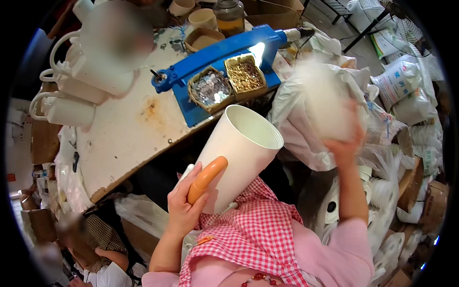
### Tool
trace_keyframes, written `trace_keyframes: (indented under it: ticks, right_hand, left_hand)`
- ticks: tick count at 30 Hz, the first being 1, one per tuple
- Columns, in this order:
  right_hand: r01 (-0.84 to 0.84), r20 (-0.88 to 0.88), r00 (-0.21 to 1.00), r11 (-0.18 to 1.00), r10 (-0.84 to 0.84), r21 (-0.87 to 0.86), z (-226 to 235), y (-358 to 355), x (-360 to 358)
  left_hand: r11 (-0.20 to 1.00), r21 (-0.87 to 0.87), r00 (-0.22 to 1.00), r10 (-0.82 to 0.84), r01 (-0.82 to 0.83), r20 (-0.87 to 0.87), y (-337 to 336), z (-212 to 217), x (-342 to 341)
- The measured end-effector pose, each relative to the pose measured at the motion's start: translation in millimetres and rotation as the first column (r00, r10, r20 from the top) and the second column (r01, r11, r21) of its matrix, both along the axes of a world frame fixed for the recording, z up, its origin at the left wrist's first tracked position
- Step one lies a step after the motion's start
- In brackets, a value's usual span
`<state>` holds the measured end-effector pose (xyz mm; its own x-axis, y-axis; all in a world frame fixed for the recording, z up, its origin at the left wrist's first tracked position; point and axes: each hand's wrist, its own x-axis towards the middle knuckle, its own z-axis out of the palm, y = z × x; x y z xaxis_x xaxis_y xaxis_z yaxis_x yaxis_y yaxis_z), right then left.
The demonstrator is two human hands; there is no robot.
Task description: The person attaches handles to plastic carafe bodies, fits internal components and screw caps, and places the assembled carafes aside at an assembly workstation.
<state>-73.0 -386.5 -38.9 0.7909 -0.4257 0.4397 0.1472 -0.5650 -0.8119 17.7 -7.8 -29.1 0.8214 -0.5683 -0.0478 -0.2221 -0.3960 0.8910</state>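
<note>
My left hand point(185, 208) is closed round an orange, rounded handle point(209, 178), with a white rod-like end point(189, 168) showing beside it. Against that hand leans a tall, cream-white plastic bucket point(234, 155), tilted over my lap with its open mouth up and to the right. Whether the orange handle is fixed to the bucket I cannot tell. My right hand point(345, 143) is raised at the right, smeared by motion. In its grasp is a whitish, blurred object point(322, 103), in front of a white plastic bag point(291, 115).
On the worktable point(124, 148) stands a blue hand press point(215, 52) with trays of silver point(210, 90) and brass-coloured pieces point(245, 75). White jugs point(71, 109) stand at the left, beyond them a person, and a glass jar point(229, 16) at the back. A fan point(397, 26) is far right.
</note>
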Motion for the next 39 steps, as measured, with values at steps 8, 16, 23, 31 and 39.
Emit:
trace_keyframes:
  ticks: [8, 16, 23, 31, 39]
  right_hand:
    - [-0.423, -0.139, 0.903, 0.899, 0.406, -0.119, 25.0, 31.6, 34.1]
    - [-0.478, -0.174, 0.875, 0.861, 0.451, -0.174, 22.1, 39.4, 45.5]
    - [-0.500, -0.222, 0.859, 0.849, 0.462, -0.170, 29.3, 48.7, 43.4]
    - [-0.503, -0.243, 0.853, 0.850, 0.461, -0.155, 29.9, 61.6, 51.3]
    - [-0.385, -0.495, 0.808, 0.922, 0.320, -0.033, 46.9, 90.5, 94.7]
  left_hand:
    - [0.999, -0.022, 0.995, -0.031, 0.033, 0.090, 9.6, 21.8, -5.7]
    - [0.997, -0.078, 0.997, -0.014, 0.020, 0.072, 20.6, 18.5, -4.5]
    - [0.992, -0.075, 0.994, -0.107, 0.105, -0.026, 31.4, 9.7, -7.1]
    - [0.998, 0.018, 0.982, -0.060, 0.057, 0.181, 25.2, -0.7, -18.5]
    - [0.986, 0.164, 0.977, -0.005, -0.030, 0.212, -0.7, 2.7, -42.0]
